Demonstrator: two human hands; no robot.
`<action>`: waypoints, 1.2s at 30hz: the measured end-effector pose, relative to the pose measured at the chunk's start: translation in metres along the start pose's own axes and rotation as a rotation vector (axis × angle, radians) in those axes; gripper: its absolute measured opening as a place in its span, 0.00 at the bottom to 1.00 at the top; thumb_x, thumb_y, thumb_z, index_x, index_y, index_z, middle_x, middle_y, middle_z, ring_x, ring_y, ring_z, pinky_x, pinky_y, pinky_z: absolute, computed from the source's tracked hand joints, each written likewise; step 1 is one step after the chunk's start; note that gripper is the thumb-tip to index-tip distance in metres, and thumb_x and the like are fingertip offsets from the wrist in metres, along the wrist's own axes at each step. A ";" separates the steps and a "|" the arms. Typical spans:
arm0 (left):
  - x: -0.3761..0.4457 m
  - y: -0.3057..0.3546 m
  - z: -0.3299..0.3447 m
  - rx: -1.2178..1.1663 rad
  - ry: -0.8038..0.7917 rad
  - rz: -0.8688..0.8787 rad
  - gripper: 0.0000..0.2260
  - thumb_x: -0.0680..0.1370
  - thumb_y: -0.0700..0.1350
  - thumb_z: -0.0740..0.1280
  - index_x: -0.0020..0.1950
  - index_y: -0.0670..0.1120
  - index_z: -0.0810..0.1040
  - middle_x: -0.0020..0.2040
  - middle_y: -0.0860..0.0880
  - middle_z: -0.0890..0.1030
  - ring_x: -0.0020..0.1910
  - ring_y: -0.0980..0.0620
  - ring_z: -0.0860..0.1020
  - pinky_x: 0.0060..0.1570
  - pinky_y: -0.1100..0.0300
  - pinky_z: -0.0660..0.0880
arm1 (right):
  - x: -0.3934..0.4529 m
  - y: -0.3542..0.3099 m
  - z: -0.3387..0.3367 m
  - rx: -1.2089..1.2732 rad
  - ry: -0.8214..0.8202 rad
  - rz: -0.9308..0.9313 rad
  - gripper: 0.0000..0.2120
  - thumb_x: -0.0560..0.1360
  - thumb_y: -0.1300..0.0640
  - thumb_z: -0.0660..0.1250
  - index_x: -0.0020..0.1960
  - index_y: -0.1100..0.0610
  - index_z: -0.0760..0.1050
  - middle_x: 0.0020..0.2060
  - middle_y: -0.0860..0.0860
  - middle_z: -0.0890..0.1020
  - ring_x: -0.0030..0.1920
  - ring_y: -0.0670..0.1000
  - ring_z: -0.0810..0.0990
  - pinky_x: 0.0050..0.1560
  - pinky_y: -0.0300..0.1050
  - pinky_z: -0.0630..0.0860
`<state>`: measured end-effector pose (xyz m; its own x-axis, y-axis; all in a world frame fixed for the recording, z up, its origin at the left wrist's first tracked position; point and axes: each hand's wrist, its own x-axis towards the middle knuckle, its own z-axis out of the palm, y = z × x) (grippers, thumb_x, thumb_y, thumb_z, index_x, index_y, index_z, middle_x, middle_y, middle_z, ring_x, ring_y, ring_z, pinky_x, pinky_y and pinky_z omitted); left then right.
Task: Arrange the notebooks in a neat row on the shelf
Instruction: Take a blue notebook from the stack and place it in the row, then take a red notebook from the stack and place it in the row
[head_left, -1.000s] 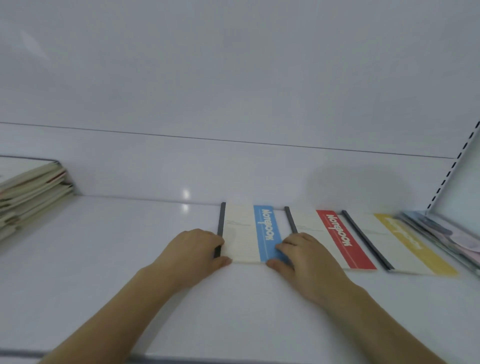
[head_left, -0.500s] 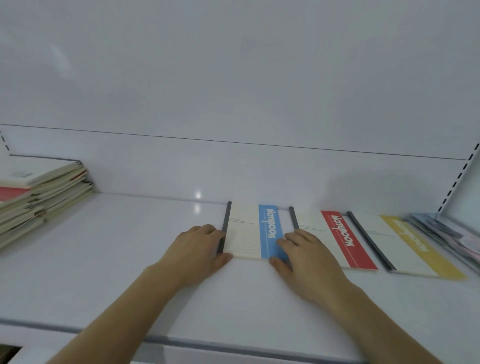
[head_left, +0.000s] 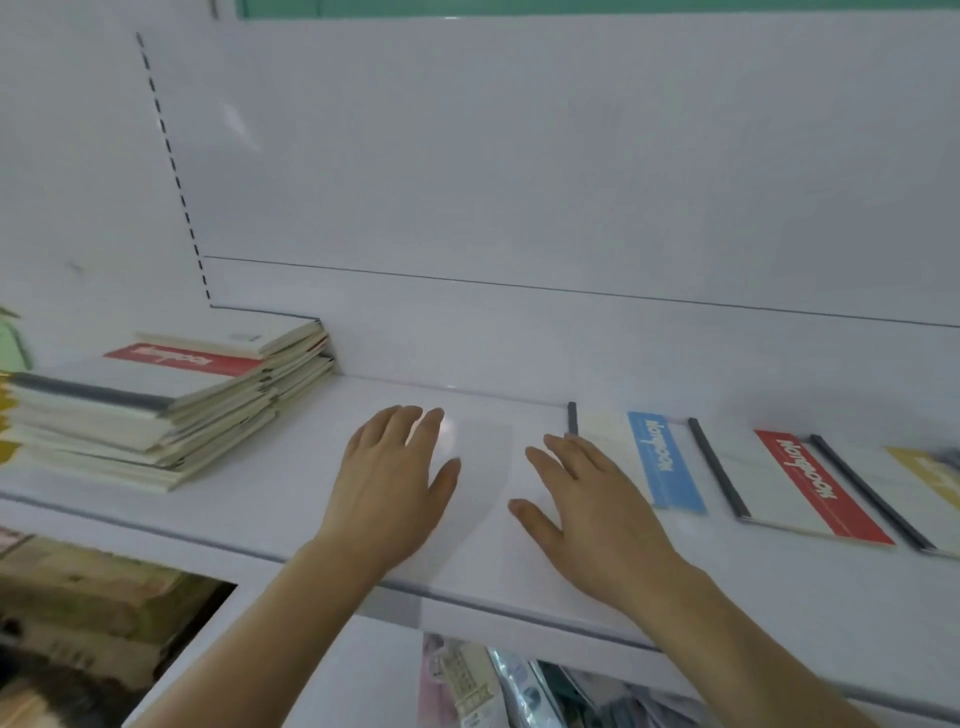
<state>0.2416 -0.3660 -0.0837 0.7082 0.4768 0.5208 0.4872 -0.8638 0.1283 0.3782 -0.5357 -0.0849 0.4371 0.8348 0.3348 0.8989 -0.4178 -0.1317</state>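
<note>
Here, both hands, left hand (head_left: 392, 473) and right hand (head_left: 587, 499), flat, holding nothing; next, lift one notebook off the stack (head_left: 156, 410) left of them.

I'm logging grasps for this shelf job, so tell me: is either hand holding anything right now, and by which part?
Nothing is held. The left hand and right hand are both open over the shelf, beside the blue notebook.

Both arms are bare from the lower edge of the view up to the wrists, with no sleeve showing. The left hand (head_left: 397, 480) and right hand (head_left: 589, 501) carry no glove, ring, watch or band.
</note>
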 end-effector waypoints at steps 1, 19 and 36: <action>-0.006 -0.014 -0.011 0.004 0.020 -0.014 0.25 0.80 0.55 0.62 0.74 0.45 0.69 0.70 0.45 0.74 0.71 0.43 0.70 0.69 0.47 0.67 | 0.005 -0.016 0.001 -0.010 0.018 -0.021 0.34 0.77 0.34 0.43 0.76 0.51 0.59 0.76 0.51 0.60 0.76 0.53 0.55 0.75 0.48 0.53; -0.078 -0.277 -0.121 0.004 0.078 -0.308 0.25 0.82 0.55 0.58 0.77 0.48 0.63 0.74 0.49 0.69 0.75 0.48 0.63 0.73 0.49 0.63 | 0.123 -0.296 0.053 0.143 0.149 -0.240 0.32 0.78 0.36 0.46 0.74 0.55 0.63 0.71 0.52 0.68 0.72 0.51 0.62 0.72 0.49 0.63; -0.017 -0.356 -0.096 0.187 -0.007 -0.311 0.31 0.79 0.68 0.45 0.70 0.52 0.72 0.71 0.50 0.72 0.73 0.46 0.65 0.70 0.49 0.64 | 0.202 -0.333 0.067 -0.030 0.135 -0.322 0.15 0.77 0.46 0.55 0.37 0.51 0.71 0.35 0.47 0.78 0.38 0.50 0.76 0.37 0.48 0.71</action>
<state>0.0070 -0.0825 -0.0569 0.5150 0.7137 0.4748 0.7642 -0.6331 0.1229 0.1690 -0.2043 -0.0359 0.1213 0.8713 0.4755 0.9879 -0.1527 0.0277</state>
